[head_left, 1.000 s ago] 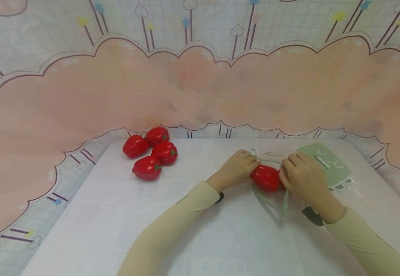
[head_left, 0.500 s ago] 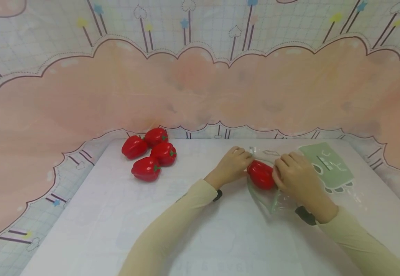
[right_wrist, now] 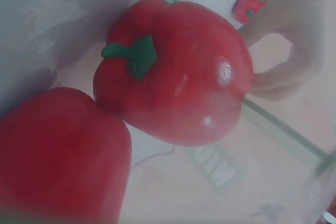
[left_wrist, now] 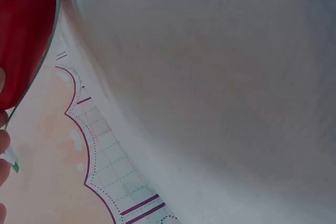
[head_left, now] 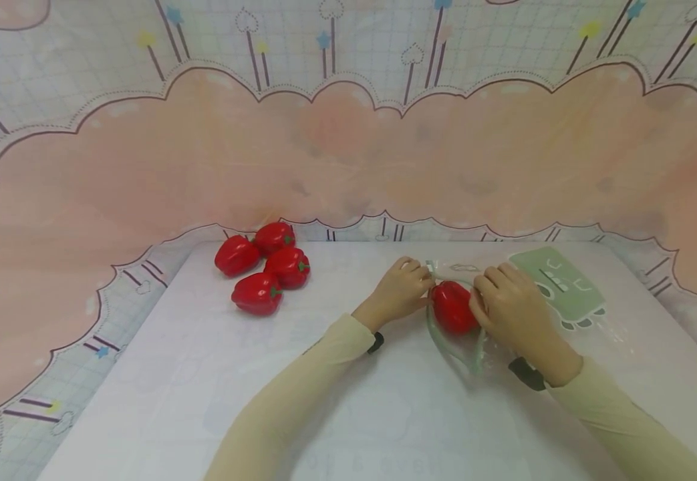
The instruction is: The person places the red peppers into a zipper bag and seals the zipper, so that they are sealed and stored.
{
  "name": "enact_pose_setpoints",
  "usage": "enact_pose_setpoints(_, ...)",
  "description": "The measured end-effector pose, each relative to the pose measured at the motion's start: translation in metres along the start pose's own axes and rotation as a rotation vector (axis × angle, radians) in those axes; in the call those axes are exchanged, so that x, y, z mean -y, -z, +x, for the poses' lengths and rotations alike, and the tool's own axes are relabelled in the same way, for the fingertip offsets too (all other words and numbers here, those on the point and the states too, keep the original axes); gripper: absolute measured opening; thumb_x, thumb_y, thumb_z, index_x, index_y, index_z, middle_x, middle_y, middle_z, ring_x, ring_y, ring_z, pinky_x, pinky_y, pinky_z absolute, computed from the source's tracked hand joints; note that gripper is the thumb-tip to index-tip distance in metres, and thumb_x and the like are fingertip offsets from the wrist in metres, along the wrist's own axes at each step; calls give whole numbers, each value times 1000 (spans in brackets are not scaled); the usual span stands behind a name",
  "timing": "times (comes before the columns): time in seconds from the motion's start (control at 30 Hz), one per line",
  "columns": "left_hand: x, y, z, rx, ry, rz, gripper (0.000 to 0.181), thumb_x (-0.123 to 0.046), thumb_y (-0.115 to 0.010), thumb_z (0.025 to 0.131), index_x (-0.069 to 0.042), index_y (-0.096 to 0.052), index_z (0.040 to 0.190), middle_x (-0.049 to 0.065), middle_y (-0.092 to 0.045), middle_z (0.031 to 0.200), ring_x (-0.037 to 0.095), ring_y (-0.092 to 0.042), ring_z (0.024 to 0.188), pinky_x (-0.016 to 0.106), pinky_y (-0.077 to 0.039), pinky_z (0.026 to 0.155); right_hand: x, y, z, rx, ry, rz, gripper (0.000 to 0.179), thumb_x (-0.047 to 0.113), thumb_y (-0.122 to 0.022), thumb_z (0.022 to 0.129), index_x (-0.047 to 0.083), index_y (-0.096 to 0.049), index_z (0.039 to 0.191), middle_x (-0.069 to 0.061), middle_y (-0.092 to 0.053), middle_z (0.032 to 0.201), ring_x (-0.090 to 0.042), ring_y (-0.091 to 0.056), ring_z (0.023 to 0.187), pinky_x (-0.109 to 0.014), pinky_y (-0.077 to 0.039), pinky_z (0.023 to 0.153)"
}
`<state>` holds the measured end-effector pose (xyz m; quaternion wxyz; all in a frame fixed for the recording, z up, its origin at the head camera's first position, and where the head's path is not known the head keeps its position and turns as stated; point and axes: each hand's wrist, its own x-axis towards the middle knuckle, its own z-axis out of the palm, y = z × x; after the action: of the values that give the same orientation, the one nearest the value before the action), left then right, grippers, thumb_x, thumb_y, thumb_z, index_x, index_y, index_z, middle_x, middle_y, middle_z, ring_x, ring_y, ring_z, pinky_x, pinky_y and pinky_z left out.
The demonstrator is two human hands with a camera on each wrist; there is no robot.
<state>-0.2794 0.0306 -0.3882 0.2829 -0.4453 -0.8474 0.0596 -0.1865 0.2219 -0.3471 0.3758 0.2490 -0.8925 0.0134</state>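
Observation:
Between the two hands, a red bell pepper [head_left: 454,308] sits at the mouth of a clear zip bag [head_left: 557,284] with a green printed panel. My left hand [head_left: 401,290] pinches the bag's edge on the pepper's left. On the other side, my right hand [head_left: 509,306] grips the bag beside the pepper, its fingers curled; its fingertips are partly hidden. In the right wrist view, the green-stemmed pepper [right_wrist: 181,72] lies against a second red pepper [right_wrist: 63,156], and the left hand [right_wrist: 286,51] shows behind. Fingertips [left_wrist: 4,142] edge into the left wrist view near red skin.
Several more red bell peppers [head_left: 258,292] lie grouped at the table's back left. The white tabletop [head_left: 324,387] meets a patterned peach curtain [head_left: 348,160] behind.
Both hands have shifted slightly left with the bag. The pepper between them has moved left and turned more upright. The grouped peppers have stayed in place.

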Motion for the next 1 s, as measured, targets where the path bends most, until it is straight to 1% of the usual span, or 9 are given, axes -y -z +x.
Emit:
enact_pose_setpoints(0.1, -2, -1, 1, -19, -6, -6, 25, -42, -70, 79, -24, -72, 97, -10, -68, 93, 10, -58, 95, 26, -41, 96, 0, -1, -1, -4, 1, 2, 13, 11, -63, 76, -2, -61, 77, -14, -60, 70, -27, -52, 68, -37, -50, 60)
enact_pose_setpoints(0.17, -3, -1, 3, -14, -8, 3, 24, -43, -69, 80, -25, -73, 96, -10, -68, 91, 10, -58, 93, 26, -41, 95, -1, -2, 0, -12, 4, 2, 13, 12, -62, 76, -2, -61, 77, -14, -59, 70, -27, -52, 68, -37, -49, 60)
enact_pose_setpoints(0.3, -7, -4, 6, 42, 3, 51, 25, -46, -64, 83, -26, -72, 96, -12, -69, 90, 9, -59, 91, 26, -41, 94, -1, -3, 0, -26, 18, 7, 14, 12, -62, 77, -2, -61, 77, -14, -59, 70, -27, -51, 68, -37, -48, 61)
enact_pose_setpoints(0.4, -8, -5, 7, 84, 20, 64, 27, -47, -63, 84, -26, -72, 98, -13, -70, 92, 8, -60, 90, 26, -41, 94, -2, -3, 0, -22, 29, 3, 14, 12, -63, 77, -2, -61, 77, -14, -59, 70, -27, -52, 68, -37, -49, 62)
enact_pose_setpoints(0.53, -8, -5, 6, 121, 26, 53, 29, -47, -63, 84, -25, -70, 101, -11, -70, 97, 9, -61, 94, 26, -41, 94, -1, -4, 0, 5, 21, -12, 15, 13, -65, 76, -2, -62, 77, -14, -60, 71, -27, -53, 68, -37, -50, 61)
enact_pose_setpoints(0.63, -6, -4, 4, 135, 22, 37, 31, -46, -62, 85, -23, -70, 104, -10, -70, 100, 10, -61, 97, 27, -41, 97, -1, -3, 1, 31, 5, -22, 16, 13, -68, 75, -2, -62, 79, -15, -62, 73, -28, -54, 69, -39, -51, 62)
enact_pose_setpoints(0.8, -1, 1, -2, 113, 16, 29, 32, -45, -63, 86, -21, -69, 105, -7, -70, 100, 12, -61, 100, 29, -41, 99, 0, -2, 2, 52, -18, -36, 19, 14, -72, 74, -2, -64, 81, -16, -63, 75, -28, -56, 71, -40, -53, 63)
enact_pose_setpoints(0.9, 3, 7, -7, 77, 13, 32, 32, -45, -63, 85, -21, -69, 105, -7, -70, 98, 13, -61, 101, 29, -41, 100, 0, -2, 2, 58, -26, -37, 19, 14, -72, 73, -2, -64, 81, -16, -63, 74, -28, -55, 71, -39, -53, 63)
enact_pose_setpoints(1.0, 8, 14, -13, 28, 7, 25, 31, -43, -65, 84, -20, -68, 105, -6, -69, 97, 13, -61, 100, 29, -42, 99, 0, -2, 2, 61, -31, -34, 19, 13, -72, 73, -2, -64, 81, -16, -62, 73, -28, -55, 70, -39, -52, 62)
